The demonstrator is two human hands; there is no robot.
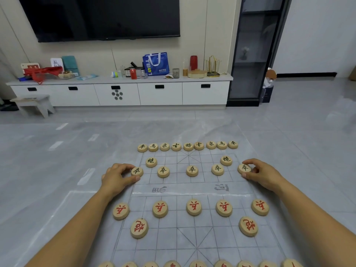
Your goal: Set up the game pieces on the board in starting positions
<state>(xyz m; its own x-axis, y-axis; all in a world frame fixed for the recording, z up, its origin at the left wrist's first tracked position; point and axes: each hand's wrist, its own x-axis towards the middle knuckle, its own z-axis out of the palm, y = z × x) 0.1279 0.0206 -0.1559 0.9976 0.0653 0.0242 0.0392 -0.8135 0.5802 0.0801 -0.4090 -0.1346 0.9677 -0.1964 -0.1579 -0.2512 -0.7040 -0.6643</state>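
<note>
**Xiangqi pieces all but set, both hands on the outer black soldiers**

Left hand (117,178) pinches the leftmost black soldier (137,171) between thumb and curled fingers. Right hand (264,176) grips the rightmost black soldier (244,168) the same way. Both discs sit flat on the board (188,188), on its outer edge lines. The pinch therefore looks meant for nudging each disc onto its crossing, not for lifting it.

Between the hands lie three more black soldiers (192,170) in the same row, evenly gapped. Just beyond the hands stand two black cannons (151,161). Beyond those is the black back rank (187,145), nine discs nearly touching along the far edge.

Nearer the person than the hands, across the river strip, five red soldiers (194,207) mirror the black row. Two red cannons (139,227) come next. The red back rank (196,264) is cut off by the bottom of the view.

The board is a thin clear sheet spread on the grey tiled floor (317,132). Judging by the layout, every piece is on its starting point and only this squaring-up is left.
</note>
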